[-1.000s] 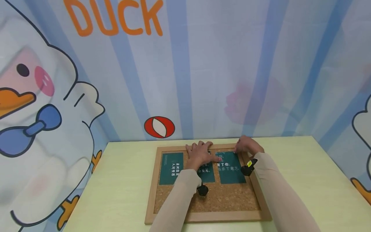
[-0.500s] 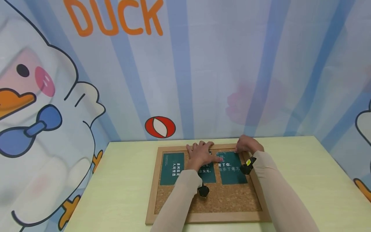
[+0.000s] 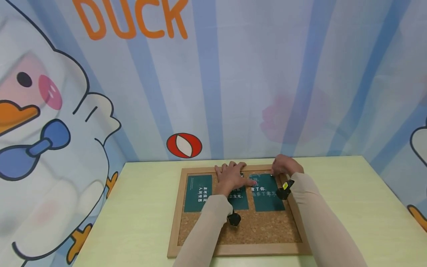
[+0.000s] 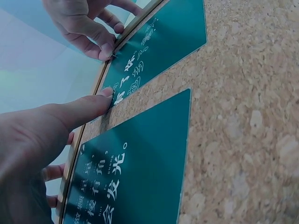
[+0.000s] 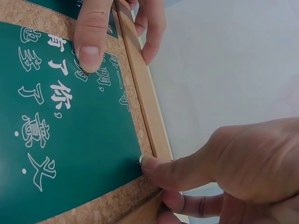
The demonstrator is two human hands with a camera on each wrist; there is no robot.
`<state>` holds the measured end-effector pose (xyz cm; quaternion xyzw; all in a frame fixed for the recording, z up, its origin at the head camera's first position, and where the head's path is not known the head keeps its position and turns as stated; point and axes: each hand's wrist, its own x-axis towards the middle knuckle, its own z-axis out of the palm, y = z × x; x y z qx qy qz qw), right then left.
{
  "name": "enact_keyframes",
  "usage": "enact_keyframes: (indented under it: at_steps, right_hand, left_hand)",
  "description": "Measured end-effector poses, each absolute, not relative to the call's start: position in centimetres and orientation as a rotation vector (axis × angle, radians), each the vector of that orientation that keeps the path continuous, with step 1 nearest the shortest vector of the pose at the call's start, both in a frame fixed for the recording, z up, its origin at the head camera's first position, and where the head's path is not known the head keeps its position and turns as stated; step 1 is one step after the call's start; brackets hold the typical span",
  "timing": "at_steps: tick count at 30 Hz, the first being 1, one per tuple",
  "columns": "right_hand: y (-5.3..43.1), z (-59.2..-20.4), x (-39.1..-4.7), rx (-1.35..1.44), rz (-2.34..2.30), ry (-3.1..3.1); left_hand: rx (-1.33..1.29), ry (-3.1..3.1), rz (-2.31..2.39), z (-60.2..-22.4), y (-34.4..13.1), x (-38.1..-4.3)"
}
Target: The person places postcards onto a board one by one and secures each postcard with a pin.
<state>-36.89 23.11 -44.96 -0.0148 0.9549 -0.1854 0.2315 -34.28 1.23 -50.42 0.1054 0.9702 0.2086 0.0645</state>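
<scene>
A dark green card [image 3: 268, 203] with white characters lies at the right of a wood-framed corkboard [image 3: 257, 233]. My left hand [image 3: 230, 181] spreads over the board's far edge, its thumb pressing this card near its upper left corner. In the right wrist view, my right hand [image 5: 243, 163] is at the card's upper right corner. Its thumb tip is on a small pale thumbtack [image 5: 141, 159], mostly hidden; its other fingers are curled at the frame. A second green card [image 3: 239, 204] lies partly under the left hand, and a third green card [image 3: 191, 196] lies farther left.
The board's wooden frame [image 3: 260, 250] rises around the cork. It rests on a pale yellow table [image 3: 140, 215] against a blue striped backdrop [image 3: 233, 74] with duck drawings. Dark wrist cameras sit on both cuffs.
Both hands stay in place at the right card. The view shifts very slightly; nothing else visibly moves.
</scene>
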Motion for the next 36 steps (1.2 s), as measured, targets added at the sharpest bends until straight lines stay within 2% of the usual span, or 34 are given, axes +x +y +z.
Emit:
enact_keyframes:
  at_steps: [13, 23, 36]
  right_hand:
    - [22.6, -45.6, -37.7, 0.007, -0.308, 2.609]
    - [22.2, -45.8, -36.6, 0.011, -0.476, 2.662]
    - [23.9, -46.9, -33.5, -0.342, -0.733, 2.810]
  left_hand:
    - [0.337, 2.922, 0.622, -49.7, 1.6, -33.5]
    - [0.354, 2.919, 0.582, -49.5, 0.9, -33.5]
    - [0.603, 2.960, 0.514, -48.9, -1.9, -33.5]
